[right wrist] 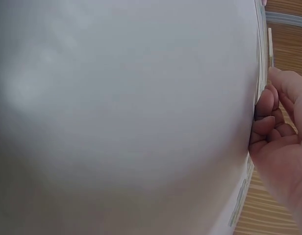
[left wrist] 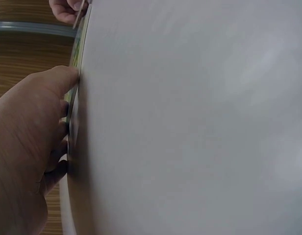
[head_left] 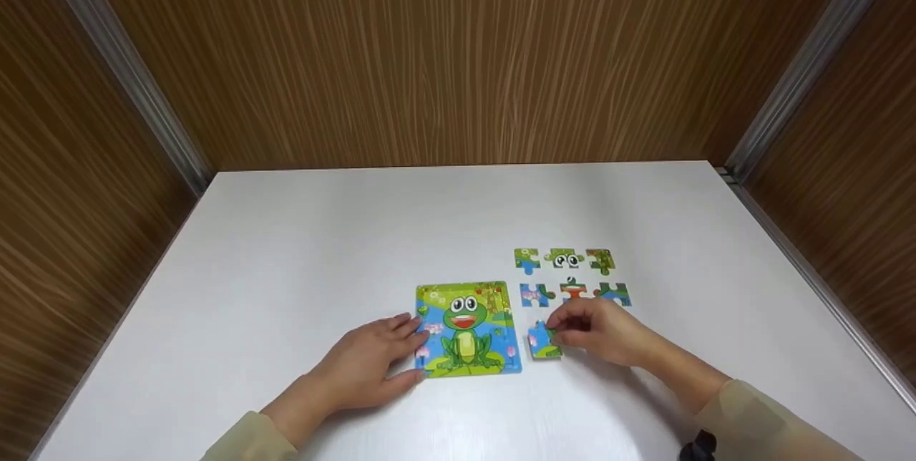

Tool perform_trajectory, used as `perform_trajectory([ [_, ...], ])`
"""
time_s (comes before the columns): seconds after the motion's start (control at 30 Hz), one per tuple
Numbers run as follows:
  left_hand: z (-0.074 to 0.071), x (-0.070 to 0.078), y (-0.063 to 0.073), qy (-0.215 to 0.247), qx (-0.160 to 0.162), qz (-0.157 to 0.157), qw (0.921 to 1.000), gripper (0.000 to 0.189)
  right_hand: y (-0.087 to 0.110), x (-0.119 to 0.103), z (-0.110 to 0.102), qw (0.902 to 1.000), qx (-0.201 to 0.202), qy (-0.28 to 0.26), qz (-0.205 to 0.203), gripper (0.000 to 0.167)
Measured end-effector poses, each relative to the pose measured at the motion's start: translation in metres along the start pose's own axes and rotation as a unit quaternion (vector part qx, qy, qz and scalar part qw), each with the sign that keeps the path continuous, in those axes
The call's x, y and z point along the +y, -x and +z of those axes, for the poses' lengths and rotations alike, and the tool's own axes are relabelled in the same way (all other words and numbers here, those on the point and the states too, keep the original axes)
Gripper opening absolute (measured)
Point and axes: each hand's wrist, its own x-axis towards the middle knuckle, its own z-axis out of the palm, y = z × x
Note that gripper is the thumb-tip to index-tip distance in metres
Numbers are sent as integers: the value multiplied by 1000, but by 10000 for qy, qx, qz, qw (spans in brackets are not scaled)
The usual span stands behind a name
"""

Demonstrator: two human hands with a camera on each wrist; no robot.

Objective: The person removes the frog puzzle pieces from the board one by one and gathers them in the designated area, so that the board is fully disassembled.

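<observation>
A square frog puzzle board [head_left: 467, 332] with a raised rim lies on the white table. My left hand [head_left: 376, 361] rests at its left edge, fingers extended onto the rim and thumb by the lower left corner. Just right of the board, my right hand [head_left: 601, 331] pinches a blue and green puzzle piece [head_left: 542, 343] between thumb and fingers. That piece is tilted up from the table; its thin edge [right wrist: 270, 44] shows in the right wrist view. The left wrist view shows my left thumb and fingers along the board's edge [left wrist: 78, 56].
Behind the right hand, loose pieces lie in two rows: a corner piece [head_left: 527, 259], a piece with eyes [head_left: 564, 259] and a green piece [head_left: 601, 259] at the back, then a pink-flower piece [head_left: 535, 295], a mouth piece [head_left: 572, 290] and a blue-green piece [head_left: 613, 293]. Wood-grain panels [head_left: 458, 53] enclose the table.
</observation>
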Motion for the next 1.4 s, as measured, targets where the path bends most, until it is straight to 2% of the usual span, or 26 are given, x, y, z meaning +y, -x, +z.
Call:
perform_trajectory([
  [0.53, -1, -1, -1, 67, -9, 40, 10000, 61, -2, 5, 1, 9999, 78, 121, -75, 14],
  [0.83, 0, 1, 0, 103, 102, 3, 9999, 60, -3, 4, 1, 9997, 110, 180, 88, 13],
  [1.07, 1, 0, 1, 89, 88, -20, 9999, 60, -2, 5, 2, 9997, 69, 246, 61, 14],
  [1.4, 1, -1, 0, 20, 74, 40, 10000, 61, -3, 0, 0, 9994, 1, 217, 280, 13],
])
